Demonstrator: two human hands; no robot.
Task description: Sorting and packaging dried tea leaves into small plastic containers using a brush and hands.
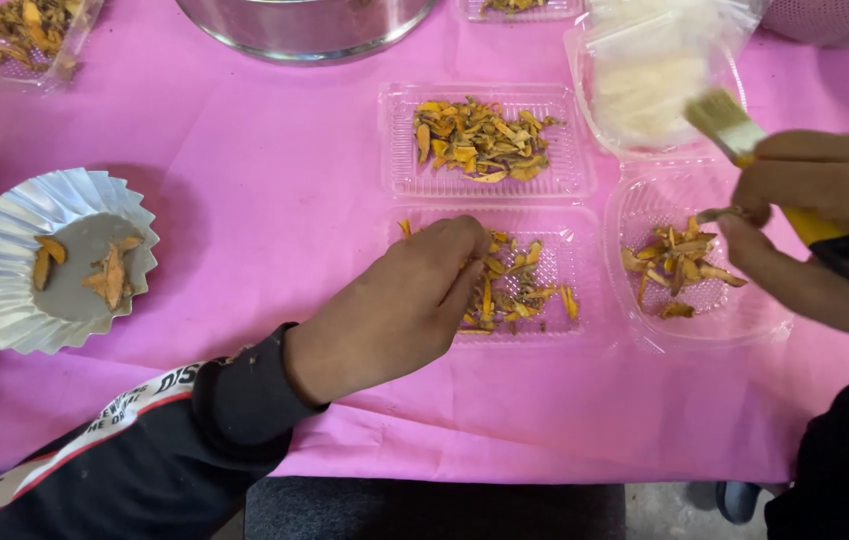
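At the table's near edge, the left hand (395, 310) pinches dried orange slices (515, 290) in a clear tray (585, 330), while the right hand (815, 230) grips a yellow-handled brush (745, 135), bristles raised, and a single slice.

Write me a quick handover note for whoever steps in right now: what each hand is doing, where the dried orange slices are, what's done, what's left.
Left hand: fingers down in the near clear tray, touching its orange slices.
Right hand: holds a yellow-handled brush, bristles up, and pinches one slice over the right round tray.
Done: a few slices lie in the foil cup; a small heap sits in the right round tray.
Left: the near tray's pile and the full far tray.
All on a pink cloth.
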